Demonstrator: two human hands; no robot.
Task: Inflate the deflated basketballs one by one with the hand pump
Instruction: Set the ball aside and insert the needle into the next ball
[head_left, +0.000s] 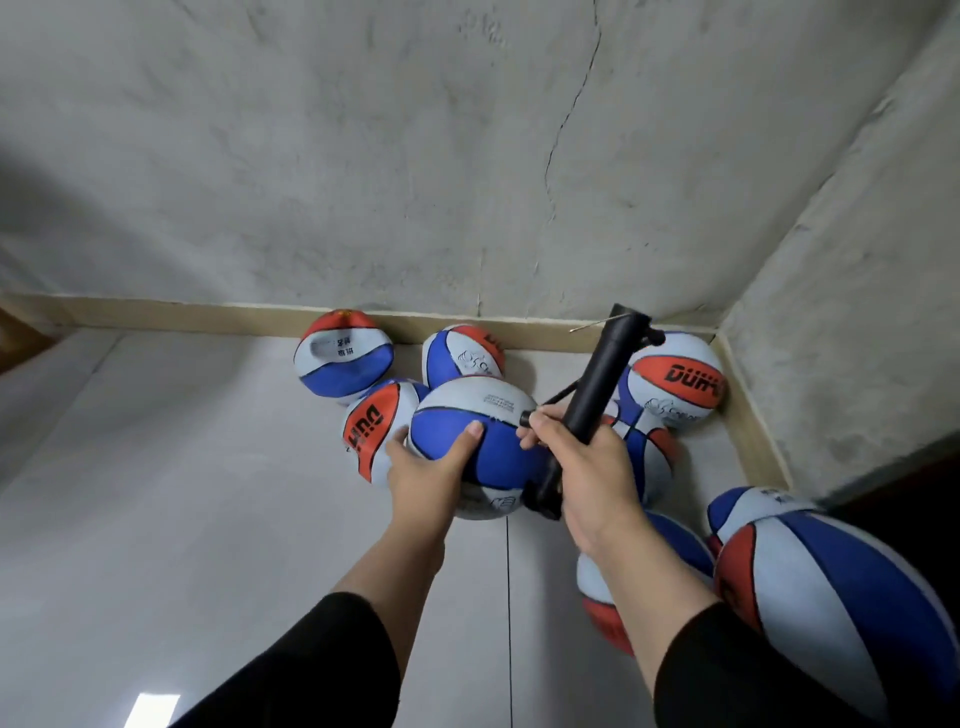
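The left hand (426, 467) holds the ball (470, 434) from its left side, fingers curled under and thumb pressed on the blue panel. Just right of it, the right hand (587, 462) grips the pump (602, 384) and also pinches the hose tip (525, 418) against the ball. I think the needle should go straight into the valve, with the ball kept still; I cannot see the valve. Behind the hands, other balls (343, 358) lie near the wall (467, 156). One ball (675, 379), to the right, reads "DUH", the rest unclear.
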